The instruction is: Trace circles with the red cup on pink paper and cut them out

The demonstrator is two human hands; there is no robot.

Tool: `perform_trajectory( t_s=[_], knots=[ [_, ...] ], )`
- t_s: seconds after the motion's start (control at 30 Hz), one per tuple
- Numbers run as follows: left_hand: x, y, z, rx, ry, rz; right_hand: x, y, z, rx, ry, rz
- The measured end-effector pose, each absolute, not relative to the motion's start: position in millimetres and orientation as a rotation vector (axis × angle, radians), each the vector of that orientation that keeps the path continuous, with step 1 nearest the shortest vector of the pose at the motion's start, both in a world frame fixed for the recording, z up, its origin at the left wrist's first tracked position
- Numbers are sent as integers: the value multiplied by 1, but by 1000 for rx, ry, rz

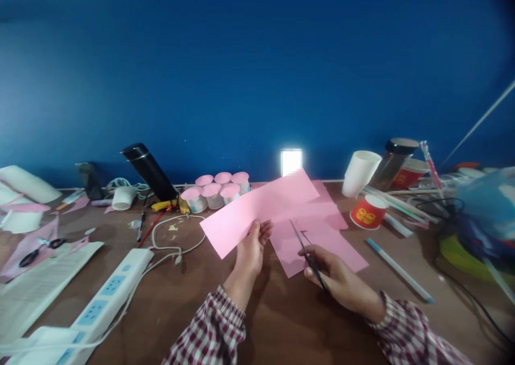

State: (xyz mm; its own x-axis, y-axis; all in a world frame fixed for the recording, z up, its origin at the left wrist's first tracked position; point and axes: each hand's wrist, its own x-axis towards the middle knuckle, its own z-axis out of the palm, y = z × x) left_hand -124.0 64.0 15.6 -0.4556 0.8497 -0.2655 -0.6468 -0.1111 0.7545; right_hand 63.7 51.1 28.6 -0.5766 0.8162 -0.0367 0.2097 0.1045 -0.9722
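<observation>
With my left hand (252, 247) I pinch the pink sheet (241, 217) above other pink paper (287, 255), apparently to keep it clear, while my right hand (341, 280) grips the scissors (315, 270), tips pointing away.

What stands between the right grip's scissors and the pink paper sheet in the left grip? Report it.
Nothing visible stands between the scissors in the right grip and the pink paper sheet in the left grip. Other pink sheets lie below on the brown table, under the scissors rather than in their way.
</observation>
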Motion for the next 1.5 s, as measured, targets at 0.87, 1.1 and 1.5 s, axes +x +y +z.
perform_trajectory(
  t_s=[0.87,1.1,1.5],
  knots=[
    [-112,57,9,300,1059,1601,70,59,29,-1181,-1947,1233],
    [-111,58,6,290,1060,1600,71,60,26,-1168,-1923,1254],
    [-110,57,11,300,1074,1568,73,64,21,-1133,-1868,1340]
  ],
)
